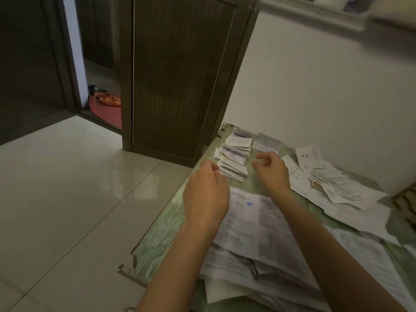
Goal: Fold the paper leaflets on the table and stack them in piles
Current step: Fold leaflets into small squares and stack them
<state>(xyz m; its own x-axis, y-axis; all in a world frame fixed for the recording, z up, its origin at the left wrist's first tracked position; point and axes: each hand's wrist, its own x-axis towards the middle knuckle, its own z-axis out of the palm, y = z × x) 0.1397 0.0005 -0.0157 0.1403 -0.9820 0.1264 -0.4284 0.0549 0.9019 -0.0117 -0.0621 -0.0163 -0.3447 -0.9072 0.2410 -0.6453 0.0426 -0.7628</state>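
Green table (161, 235): left hand (206, 194) and right hand (273, 174) hover either side of the folded pile (234, 158), fingers loosely curled, holding nothing (unfolded leaflets (254, 224) under the wrists).

Single view, head-worn. Sat above the near end of the green marbled table top (162, 233), close over it. Looked forward and down, rolled to one side, with verticals leaning. Took in both bare forearms from the lower edge, with the left hand (206, 192) and right hand (272, 174) at mid-frame, near the lens. Reached past the table's far end to the dark brown panelled wooden door (180, 75), the pale glossy floor tiles (67, 188) at left and the plain white wall (326, 97) at right. Showed wide-angle bending and blur towards the edges.
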